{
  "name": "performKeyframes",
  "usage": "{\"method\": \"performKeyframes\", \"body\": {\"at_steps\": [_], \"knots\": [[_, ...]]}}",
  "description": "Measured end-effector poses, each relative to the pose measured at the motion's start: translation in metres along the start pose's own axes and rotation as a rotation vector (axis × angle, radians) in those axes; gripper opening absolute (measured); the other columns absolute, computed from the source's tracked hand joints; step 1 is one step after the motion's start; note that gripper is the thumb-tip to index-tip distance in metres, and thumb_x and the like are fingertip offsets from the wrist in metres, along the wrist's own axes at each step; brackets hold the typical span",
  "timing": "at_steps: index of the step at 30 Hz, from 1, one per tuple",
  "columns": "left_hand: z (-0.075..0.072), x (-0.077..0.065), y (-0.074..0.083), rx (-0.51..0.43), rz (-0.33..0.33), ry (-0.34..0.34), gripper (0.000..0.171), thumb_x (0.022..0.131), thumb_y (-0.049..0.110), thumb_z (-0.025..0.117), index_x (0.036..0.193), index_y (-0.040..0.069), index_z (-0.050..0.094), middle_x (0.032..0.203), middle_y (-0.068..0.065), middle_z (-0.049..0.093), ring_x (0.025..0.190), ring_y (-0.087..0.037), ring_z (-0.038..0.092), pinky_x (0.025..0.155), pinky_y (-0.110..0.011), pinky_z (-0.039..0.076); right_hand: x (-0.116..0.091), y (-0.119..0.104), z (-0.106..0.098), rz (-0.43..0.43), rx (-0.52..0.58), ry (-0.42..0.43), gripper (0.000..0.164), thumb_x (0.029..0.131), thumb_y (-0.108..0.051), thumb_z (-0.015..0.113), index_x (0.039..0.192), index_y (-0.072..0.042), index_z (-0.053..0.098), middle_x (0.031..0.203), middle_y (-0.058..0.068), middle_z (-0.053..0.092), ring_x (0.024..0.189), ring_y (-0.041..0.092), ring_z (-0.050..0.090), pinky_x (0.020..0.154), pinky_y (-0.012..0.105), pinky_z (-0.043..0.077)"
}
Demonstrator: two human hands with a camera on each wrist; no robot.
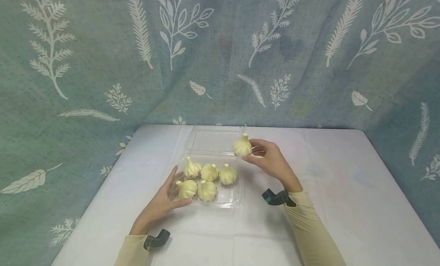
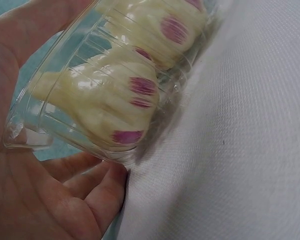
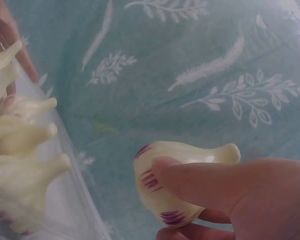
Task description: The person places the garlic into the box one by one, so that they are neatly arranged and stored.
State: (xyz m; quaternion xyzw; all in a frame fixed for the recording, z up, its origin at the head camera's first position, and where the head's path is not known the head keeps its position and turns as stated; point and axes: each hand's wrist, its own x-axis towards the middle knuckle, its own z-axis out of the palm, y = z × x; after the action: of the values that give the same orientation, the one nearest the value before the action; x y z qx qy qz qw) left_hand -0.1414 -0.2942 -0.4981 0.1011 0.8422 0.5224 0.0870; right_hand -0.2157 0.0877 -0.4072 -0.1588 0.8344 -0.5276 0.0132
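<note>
My right hand [image 1: 269, 159] pinches a garlic bulb [image 1: 242, 146] between thumb and fingers, above the back right corner of a clear plastic container [image 1: 228, 199]. In the right wrist view the held bulb [image 3: 165, 155] shows purple streaks, and its stem points right. Several more garlic bulbs [image 1: 209, 172] sit in the container, mostly in its left and middle parts. My left hand [image 1: 161, 203] rests at the container's left side, fingers spread along that wall and thumb by the front edge. The left wrist view shows two bulbs through the clear wall [image 2: 97, 100] beside the palm.
The container's clear lid [image 1: 216, 140] lies folded back behind it. A white cloth [image 1: 330, 174] covers the table. Behind the table hangs a blue-green curtain [image 1: 213, 86] with white leaf prints. Each wrist wears a dark camera mount [image 1: 275, 197].
</note>
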Motion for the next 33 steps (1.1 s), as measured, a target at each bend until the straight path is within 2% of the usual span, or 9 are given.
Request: {"method": "performKeyframes", "body": {"at_steps": [7,14,23,33], "knots": [[0.000,-0.001,0.000,-0.006,-0.002,-0.001,0.121,0.087,0.027,0.084,0.167,0.031,-0.007,0.173,-0.019,0.018,0.157,-0.051,0.021,0.127,-0.057,0.027,-0.005,-0.012,0.006,-0.060,-0.018,-0.051,0.059,0.088,-0.019,0.082,0.139,0.002,0.061,0.136,0.018,0.067,0.114,0.031,0.070,0.107,0.044,0.060],[0.000,0.000,0.000,-0.001,-0.013,-0.002,0.121,0.087,0.029,0.084,0.167,0.031,-0.006,0.173,-0.019,0.017,0.156,-0.052,0.020,0.127,-0.061,0.026,-0.009,-0.019,0.011,-0.094,-0.045,-0.120,0.056,0.088,-0.019,0.083,0.136,0.001,0.064,0.132,0.017,0.070,0.111,0.030,0.071,0.106,0.047,0.060],[0.000,-0.001,0.002,0.001,-0.019,0.000,0.122,0.087,0.029,0.084,0.167,0.028,-0.007,0.173,-0.019,0.018,0.156,-0.053,0.020,0.127,-0.061,0.026,-0.009,-0.017,0.022,-0.168,-0.063,-0.247,0.047,0.087,-0.014,0.081,0.131,-0.002,0.068,0.123,0.011,0.074,0.105,0.022,0.071,0.104,0.045,0.061],[0.000,-0.001,0.003,-0.006,-0.016,-0.002,0.121,0.087,0.029,0.084,0.167,0.034,-0.007,0.173,-0.018,0.017,0.157,-0.051,0.019,0.128,-0.060,0.025,-0.011,-0.016,0.026,-0.182,-0.102,-0.334,0.047,0.087,-0.019,0.083,0.130,-0.006,0.070,0.125,0.008,0.074,0.105,0.020,0.070,0.103,0.045,0.061]]}}
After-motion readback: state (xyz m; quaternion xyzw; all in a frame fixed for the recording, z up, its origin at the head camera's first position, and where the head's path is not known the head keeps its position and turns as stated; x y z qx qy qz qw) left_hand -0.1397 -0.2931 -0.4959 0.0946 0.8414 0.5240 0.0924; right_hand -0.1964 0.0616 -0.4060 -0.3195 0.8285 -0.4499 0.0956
